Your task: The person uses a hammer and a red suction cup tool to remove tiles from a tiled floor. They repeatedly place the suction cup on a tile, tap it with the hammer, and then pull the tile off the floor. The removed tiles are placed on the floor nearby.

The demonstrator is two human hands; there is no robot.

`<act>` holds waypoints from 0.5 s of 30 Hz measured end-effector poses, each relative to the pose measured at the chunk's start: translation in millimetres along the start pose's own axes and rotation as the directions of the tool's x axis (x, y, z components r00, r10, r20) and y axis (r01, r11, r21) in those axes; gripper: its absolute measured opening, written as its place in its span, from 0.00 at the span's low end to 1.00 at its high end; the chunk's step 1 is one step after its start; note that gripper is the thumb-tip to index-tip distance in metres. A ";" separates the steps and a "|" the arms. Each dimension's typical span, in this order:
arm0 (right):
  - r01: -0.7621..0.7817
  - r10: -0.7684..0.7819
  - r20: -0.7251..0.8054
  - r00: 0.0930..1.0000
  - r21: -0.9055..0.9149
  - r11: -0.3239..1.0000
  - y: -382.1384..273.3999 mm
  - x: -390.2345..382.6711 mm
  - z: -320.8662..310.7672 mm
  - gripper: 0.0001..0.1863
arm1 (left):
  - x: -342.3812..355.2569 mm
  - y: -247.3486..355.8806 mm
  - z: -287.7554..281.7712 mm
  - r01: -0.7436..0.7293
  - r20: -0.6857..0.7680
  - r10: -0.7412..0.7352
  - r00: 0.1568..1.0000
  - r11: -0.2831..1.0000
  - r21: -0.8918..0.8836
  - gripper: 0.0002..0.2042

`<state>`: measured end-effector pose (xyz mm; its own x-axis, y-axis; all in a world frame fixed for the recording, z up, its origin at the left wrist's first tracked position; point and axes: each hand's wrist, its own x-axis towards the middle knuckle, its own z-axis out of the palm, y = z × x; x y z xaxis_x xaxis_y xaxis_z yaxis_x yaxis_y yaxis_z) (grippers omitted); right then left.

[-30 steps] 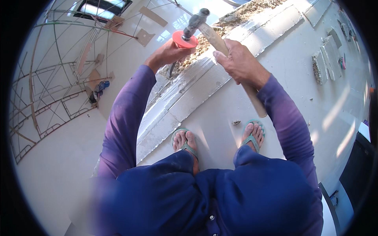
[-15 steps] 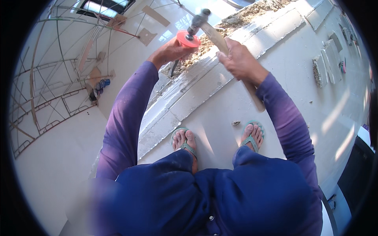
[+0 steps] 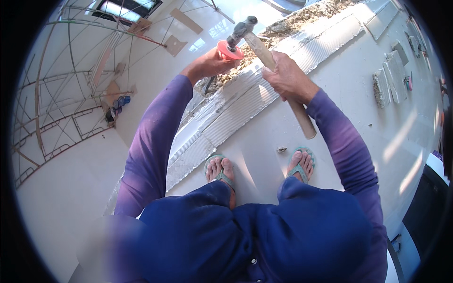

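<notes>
My left hand (image 3: 214,63) is wrapped round a chisel with a round red hand guard (image 3: 230,51). Its dark tip shows below the fist, over a strip of broken rubble (image 3: 273,37). In my right hand (image 3: 289,78) is a hammer (image 3: 258,48), gripped about mid-handle. The hammer's dark metal head is against or just above the chisel's top; I cannot tell whether they touch. The pale wooden handle's end sticks out below my right hand. Beside the rubble runs a white ridged mortar strip (image 3: 245,101).
Metal scaffolding (image 3: 71,85) stands on the left, with a blue object (image 3: 123,100) near its base. Broken tile slabs (image 3: 389,80) lie at the right. A small rubble lump (image 3: 281,149) sits between my sandalled feet. Flat brown boards (image 3: 186,21) lie beyond my left hand.
Both hands have shifted slightly right with the chisel and hammer. The hammer head, blurred before, now looks sharper and stays at the chisel's top.
</notes>
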<state>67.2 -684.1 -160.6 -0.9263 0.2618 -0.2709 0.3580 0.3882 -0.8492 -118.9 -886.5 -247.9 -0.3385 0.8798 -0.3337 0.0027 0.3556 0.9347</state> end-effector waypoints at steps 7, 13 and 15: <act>0.073 -0.010 -0.249 0.969 0.244 0.967 -52.5 -0.8 -67.1 0.18 | -1.9 -6.6 2.0 -0.009 -0.071 0.016 0.997 0.995 0.095 0.16; 0.056 0.011 -0.234 0.972 0.278 0.959 -12.1 -6.6 -5.5 0.16 | 5.7 -10.7 -1.9 0.001 0.022 -0.002 1.000 0.999 0.034 0.15; -0.164 0.149 0.157 0.976 0.085 0.983 -4.9 -13.0 5.1 0.19 | 4.5 -12.4 -3.3 -0.016 0.032 0.014 0.999 0.999 0.050 0.15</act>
<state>77.0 -693.9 -155.3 -0.8695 0.1747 -0.4621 0.4935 0.2635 -0.8289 -123.6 -888.0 -260.5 -0.3081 0.8944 -0.3242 0.0554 0.3570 0.9324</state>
